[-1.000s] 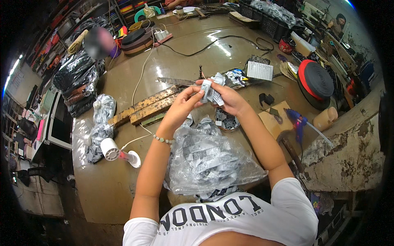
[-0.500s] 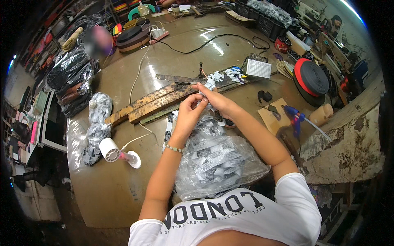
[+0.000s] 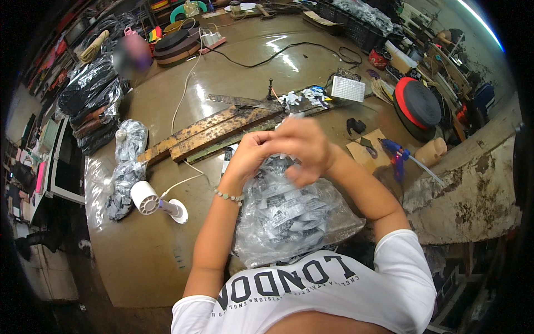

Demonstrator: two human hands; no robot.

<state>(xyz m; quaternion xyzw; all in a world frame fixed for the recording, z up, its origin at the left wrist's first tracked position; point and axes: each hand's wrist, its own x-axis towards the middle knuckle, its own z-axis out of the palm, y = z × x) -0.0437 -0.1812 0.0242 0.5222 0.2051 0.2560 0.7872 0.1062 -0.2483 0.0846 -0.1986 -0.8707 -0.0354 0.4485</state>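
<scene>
My left hand (image 3: 248,156) is above the near end of the wooden bars, its fingers pinched together on something I cannot make out. Right beside it, my right hand (image 3: 303,146) is smeared by motion, so its fingers and anything in them stay unclear. Beneath both hands, close to my body, lies a clear plastic bag (image 3: 340,218) full of grey printed label strips (image 3: 295,209). Beyond the hands, small pale cut pieces (image 3: 295,99) are scattered at the far end of the dark-stained wooden bars (image 3: 217,131). A white gridded block (image 3: 348,89) lies next to them.
A small white fan (image 3: 146,197) and a second bag of strips (image 3: 129,146) are at left. On the right are a blue glue gun (image 3: 396,151) and a red-and-grey webbing roll (image 3: 420,103). A black cable (image 3: 278,55) crosses the brown table (image 3: 144,261).
My right hand has moved back toward me from the end of the bars and is now blurred. My left hand has drawn slightly nearer and left.
</scene>
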